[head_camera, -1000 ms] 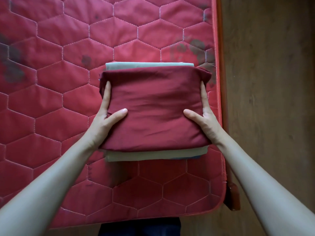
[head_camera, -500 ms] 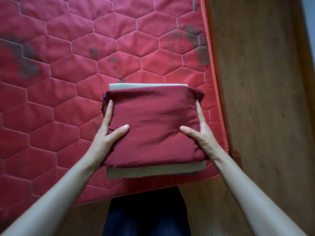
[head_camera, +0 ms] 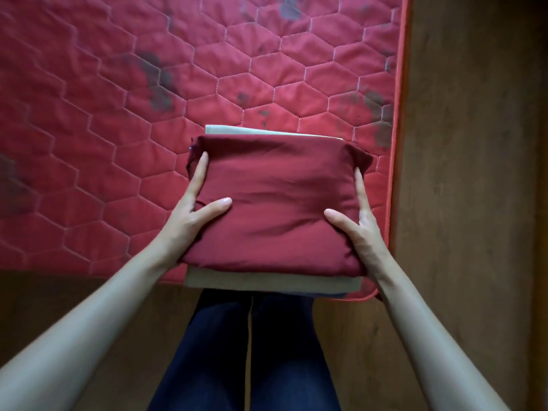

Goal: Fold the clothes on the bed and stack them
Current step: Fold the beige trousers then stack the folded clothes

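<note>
A: Item one, as held between the hands?

B: A stack of folded clothes. The top piece, a maroon folded garment (head_camera: 275, 209), is smooth woven cloth, roughly rectangular, puffed and softly creased. Beneath it a pale beige folded garment (head_camera: 267, 281) is seen as flat strips past the near and far edges. A sliver of blue is glimpsed at the lower corner by the right hand; what it belongs to cannot be made out.

A: State of the hands?

B: The stack is gripped at both sides. The left hand (head_camera: 192, 215) is laid along the left edge, forefinger straight, thumb pressed on top of the maroon cloth. The right hand (head_camera: 360, 225) is set likewise on the right edge. The remaining fingers are hidden under the stack.

A: Surface beyond the hands?

B: A bed mattress (head_camera: 118, 129), red, quilted in stitched hexagons, with dark blotches scattered above and to either side of the stack. An orange piped rim is noted outside the right hand. The stack is located over the mattress's near corner; whether it is resting or lifted cannot be told.

A: Room?

B: A brown wood-grain floor (head_camera: 474, 173) right of the right hand and under the forearms. Dark blue trousers (head_camera: 246, 351) are recorded below the stack, cut off by the frame.
</note>
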